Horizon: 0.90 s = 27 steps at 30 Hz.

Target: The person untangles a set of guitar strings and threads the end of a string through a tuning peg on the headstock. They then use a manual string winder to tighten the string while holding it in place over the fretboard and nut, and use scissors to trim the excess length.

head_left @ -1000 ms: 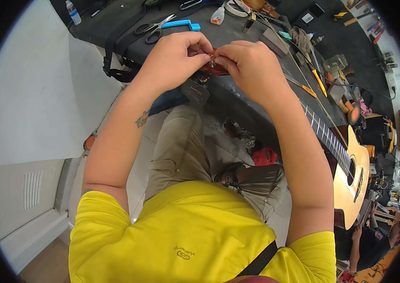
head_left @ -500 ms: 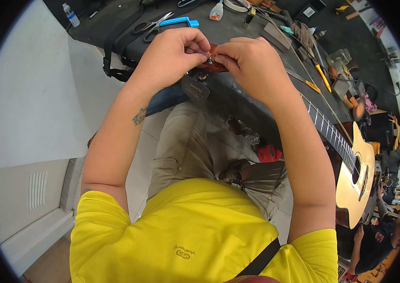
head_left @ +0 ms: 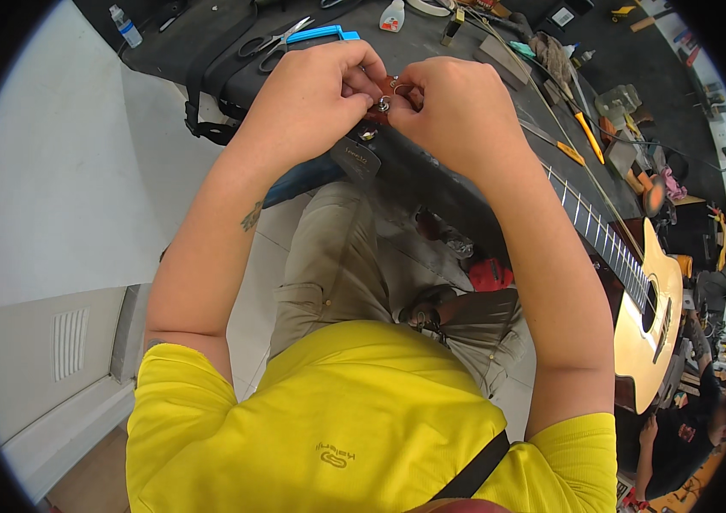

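An acoustic guitar [head_left: 643, 342] with a pale top lies to the right, its neck [head_left: 598, 231] running up to a reddish-brown headstock [head_left: 389, 88] between my hands. My left hand [head_left: 316, 98] is closed in a pinch, with thumb and finger against a metal tuning post [head_left: 383, 104]; what they hold is hidden. From the other side, my right hand [head_left: 457, 111] pinches a thin guitar string, which bends in a small loop [head_left: 401, 86] beside its fingers. Below the headstock's edge hang a shiny tuner knob [head_left: 368, 134] and a dark tag [head_left: 355, 160].
Scissors [head_left: 273, 44], a blue string winder [head_left: 322, 34] and a small white bottle [head_left: 392, 15] lie on the dark bench [head_left: 183, 50] beyond my hands. A yellow-handled tool [head_left: 590, 137] and loose parts crowd the right side. Another person [head_left: 679, 445] is at lower right.
Both hands have moved slightly up, the right one drawing a little closer to the tuning post. More of the headstock and the string loop show between them.
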Each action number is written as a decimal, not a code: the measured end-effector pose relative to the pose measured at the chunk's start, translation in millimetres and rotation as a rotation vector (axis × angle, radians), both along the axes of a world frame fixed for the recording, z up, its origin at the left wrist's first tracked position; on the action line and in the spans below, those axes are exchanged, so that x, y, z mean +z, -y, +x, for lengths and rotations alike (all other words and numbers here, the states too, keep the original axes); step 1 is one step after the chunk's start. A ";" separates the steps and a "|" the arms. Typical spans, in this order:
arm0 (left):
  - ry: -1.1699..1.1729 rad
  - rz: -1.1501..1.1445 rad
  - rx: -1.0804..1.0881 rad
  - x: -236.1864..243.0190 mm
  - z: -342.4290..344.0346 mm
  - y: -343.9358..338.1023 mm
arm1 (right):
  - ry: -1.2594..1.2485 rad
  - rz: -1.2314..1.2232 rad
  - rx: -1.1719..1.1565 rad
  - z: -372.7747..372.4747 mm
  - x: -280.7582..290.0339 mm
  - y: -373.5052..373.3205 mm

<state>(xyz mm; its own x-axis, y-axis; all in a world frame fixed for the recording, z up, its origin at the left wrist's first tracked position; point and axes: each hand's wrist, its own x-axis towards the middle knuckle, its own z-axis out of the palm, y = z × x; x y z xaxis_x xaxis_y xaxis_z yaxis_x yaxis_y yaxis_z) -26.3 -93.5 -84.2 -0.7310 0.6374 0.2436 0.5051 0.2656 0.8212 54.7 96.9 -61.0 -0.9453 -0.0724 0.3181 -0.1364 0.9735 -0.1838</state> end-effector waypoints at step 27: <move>0.274 0.183 -0.148 -15.6 -23.6 -6.1 | -0.133 -0.148 -0.022 2.6 -10.5 11.1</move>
<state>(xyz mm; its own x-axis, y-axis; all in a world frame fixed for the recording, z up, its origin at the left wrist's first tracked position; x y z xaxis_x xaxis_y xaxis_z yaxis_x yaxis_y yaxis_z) -49.9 -87.3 -99.7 -0.6877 0.7054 0.1715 0.2820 0.0419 0.9585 57.4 85.8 -71.5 -0.8949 0.0047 0.4463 -0.1482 0.9401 -0.3071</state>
